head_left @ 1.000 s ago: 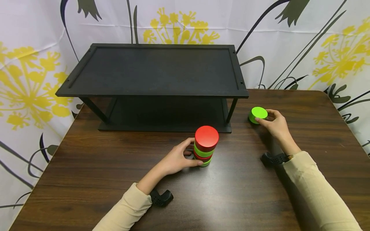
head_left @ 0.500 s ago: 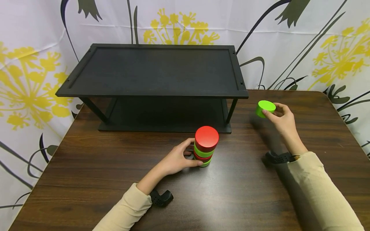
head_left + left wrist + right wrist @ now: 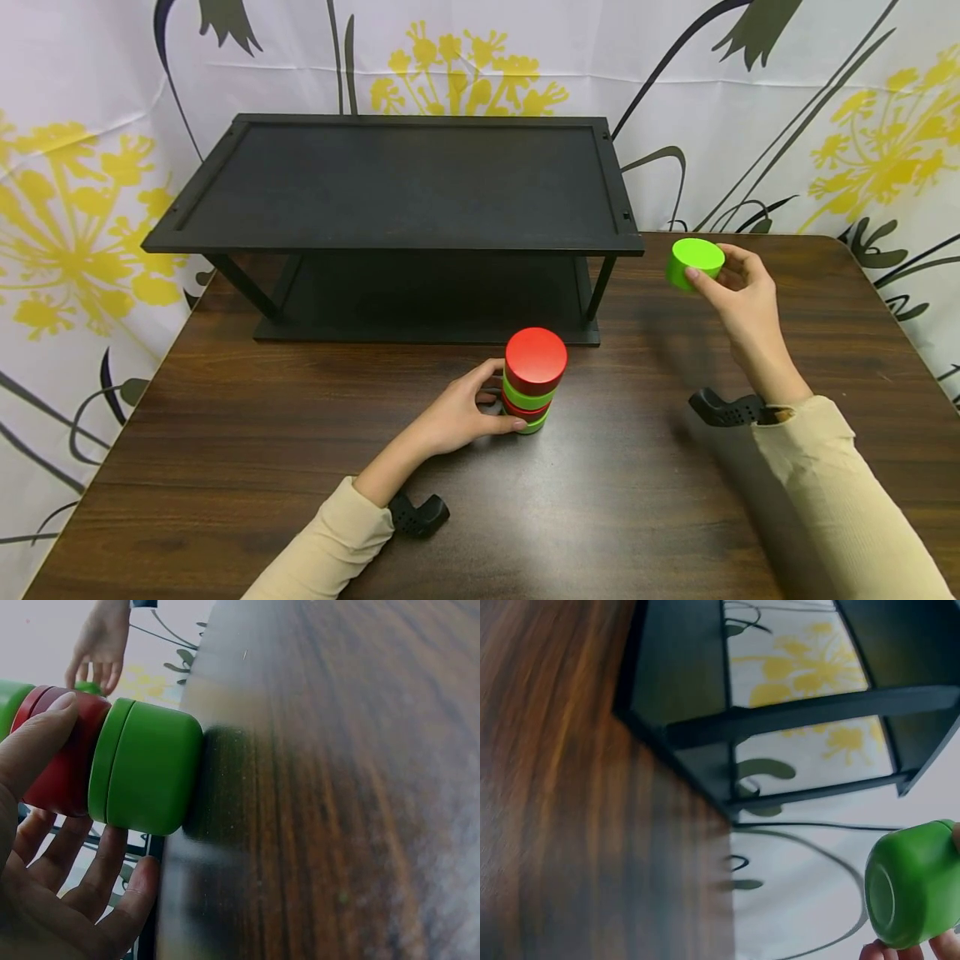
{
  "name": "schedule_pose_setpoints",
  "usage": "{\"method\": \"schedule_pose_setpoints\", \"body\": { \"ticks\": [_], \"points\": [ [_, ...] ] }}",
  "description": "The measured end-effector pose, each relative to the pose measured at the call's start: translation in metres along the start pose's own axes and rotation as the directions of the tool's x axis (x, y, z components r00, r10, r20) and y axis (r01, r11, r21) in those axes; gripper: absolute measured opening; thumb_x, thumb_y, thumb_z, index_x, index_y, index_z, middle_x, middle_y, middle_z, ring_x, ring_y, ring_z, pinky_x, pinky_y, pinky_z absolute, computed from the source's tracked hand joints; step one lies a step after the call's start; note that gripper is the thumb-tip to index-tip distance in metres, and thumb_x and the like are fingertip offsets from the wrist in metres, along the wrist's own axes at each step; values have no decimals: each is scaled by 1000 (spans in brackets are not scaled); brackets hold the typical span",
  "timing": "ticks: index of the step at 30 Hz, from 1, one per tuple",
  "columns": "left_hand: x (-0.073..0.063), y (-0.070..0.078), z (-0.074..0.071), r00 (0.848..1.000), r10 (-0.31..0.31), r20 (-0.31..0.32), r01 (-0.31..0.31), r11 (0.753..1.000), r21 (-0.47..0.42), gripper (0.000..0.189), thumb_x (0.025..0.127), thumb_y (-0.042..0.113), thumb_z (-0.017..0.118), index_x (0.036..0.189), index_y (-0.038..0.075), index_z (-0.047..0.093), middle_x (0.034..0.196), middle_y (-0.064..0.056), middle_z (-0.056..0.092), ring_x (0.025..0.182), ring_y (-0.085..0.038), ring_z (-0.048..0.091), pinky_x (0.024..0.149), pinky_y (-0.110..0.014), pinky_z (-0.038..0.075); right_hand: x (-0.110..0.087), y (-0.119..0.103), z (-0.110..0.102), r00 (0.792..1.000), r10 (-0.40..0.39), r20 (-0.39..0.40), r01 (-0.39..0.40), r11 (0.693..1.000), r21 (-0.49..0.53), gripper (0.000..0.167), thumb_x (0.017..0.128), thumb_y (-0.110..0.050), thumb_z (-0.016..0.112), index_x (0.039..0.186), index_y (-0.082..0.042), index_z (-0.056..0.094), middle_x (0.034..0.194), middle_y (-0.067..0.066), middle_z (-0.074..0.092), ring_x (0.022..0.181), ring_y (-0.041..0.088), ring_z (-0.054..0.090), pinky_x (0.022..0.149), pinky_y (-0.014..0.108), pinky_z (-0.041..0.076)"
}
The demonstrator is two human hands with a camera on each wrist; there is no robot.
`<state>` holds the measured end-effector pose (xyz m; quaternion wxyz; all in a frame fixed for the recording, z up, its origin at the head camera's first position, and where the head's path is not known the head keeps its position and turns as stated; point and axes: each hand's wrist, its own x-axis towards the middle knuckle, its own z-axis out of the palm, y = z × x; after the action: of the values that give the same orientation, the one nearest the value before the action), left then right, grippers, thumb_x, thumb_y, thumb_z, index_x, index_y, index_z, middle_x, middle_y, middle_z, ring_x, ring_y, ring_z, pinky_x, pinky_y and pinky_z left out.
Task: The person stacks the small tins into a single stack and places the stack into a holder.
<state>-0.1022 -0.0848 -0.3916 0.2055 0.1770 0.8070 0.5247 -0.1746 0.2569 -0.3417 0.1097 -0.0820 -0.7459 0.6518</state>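
A stack of round lidded jars [image 3: 536, 362], red and green by turns with red on top, stands upright on the table. My left hand [image 3: 461, 412] grips it low from the left. In the left wrist view, the thumb lies across a red jar [image 3: 75, 761], and the lowest green jar [image 3: 154, 769] sits on the tabletop. Off to the right, my right hand [image 3: 746, 296] holds another green jar [image 3: 694, 263] between thumb and fingers, raised over the table. The right wrist view shows that green jar [image 3: 911, 889] from its underside, with fingertips around it.
A black two-level shelf [image 3: 420, 183] stands at the back left of the wooden table [image 3: 300, 425], its front edge just behind the stack. Behind the table hangs a floral-patterned curtain [image 3: 675, 67].
My right hand has lifted the green jar up off the table and slightly to the right. The left hand and the stack have stayed where they were.
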Motion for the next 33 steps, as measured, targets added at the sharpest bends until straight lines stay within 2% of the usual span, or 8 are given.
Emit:
{"method": "schedule_pose_setpoints", "body": {
  "ticks": [7,13,22,27,33],
  "points": [
    [1,-1,1,1000,-12,3,12,1000,-9,68,80,19,78,138,19,43,137,-4,51,123,-26,55,103,-35,49,-8,-14,6,999,-48,8,47,994,102,41,84,-8,72,118,-16,50,110,-9,52,98,5,51,71,4,49],
    [1,-2,1,1000,-20,0,20,1000,-4,68,80,20,78,138,19,43,137,-4,51,124,-25,54,103,-35,49,-13,-23,10,996,-94,5,92,985,146,39,83,-4,71,114,-18,52,109,-7,54,96,6,53,72,6,49],
    [1,-1,1,1000,-18,3,18,1000,-9,69,80,20,78,139,19,43,138,-4,50,124,-26,54,104,-36,49,-21,-39,12,992,-115,-58,123,975,185,38,82,-2,71,112,-17,53,108,-4,55,97,8,53,72,7,49],
    [1,0,0,1000,-19,-1,19,1000,-9,69,80,20,79,139,19,43,138,-4,50,124,-27,55,104,-36,49,-25,-46,14,987,-147,-66,159,959,234,38,83,2,68,113,-15,54,110,-2,56,98,10,54,72,10,50],
    [1,0,0,1000,-15,-2,15,1000,-5,70,80,21,78,140,18,42,139,-5,50,124,-27,54,104,-37,49,-35,-55,20,975,-215,-52,220,924,311,36,83,7,64,114,-12,56,111,3,57,97,14,55,73,13,52]
  ]
}}
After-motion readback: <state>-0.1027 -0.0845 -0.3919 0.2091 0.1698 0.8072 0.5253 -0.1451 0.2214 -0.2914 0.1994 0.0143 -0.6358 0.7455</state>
